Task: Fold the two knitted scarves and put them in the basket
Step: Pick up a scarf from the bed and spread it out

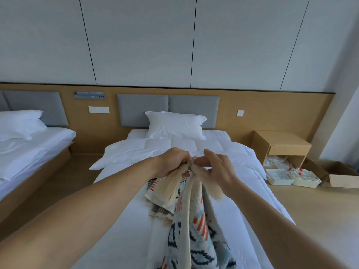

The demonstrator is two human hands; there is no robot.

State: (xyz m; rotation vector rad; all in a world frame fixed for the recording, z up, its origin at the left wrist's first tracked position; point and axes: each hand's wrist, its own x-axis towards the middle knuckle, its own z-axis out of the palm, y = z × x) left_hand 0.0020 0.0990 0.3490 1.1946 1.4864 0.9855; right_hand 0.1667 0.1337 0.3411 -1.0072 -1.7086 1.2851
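Note:
A patterned knitted scarf (198,230), cream with navy, orange and pale blue motifs and cream fringe, hangs from both my hands over the white bed (124,220). My left hand (171,162) grips its upper end, fingers curled round the fabric and tassels. My right hand (215,167) pinches the same end right beside it. Under the hanging part lies more patterned knit (161,209) on the bed; whether it is a second scarf I cannot tell. No basket shows in the head view.
A white pillow (174,125) lies at the head of the bed. A second bed (29,144) stands to the left. On the right are a wooden nightstand (281,144), white plastic bins (291,177) on the floor and a cardboard box (338,171).

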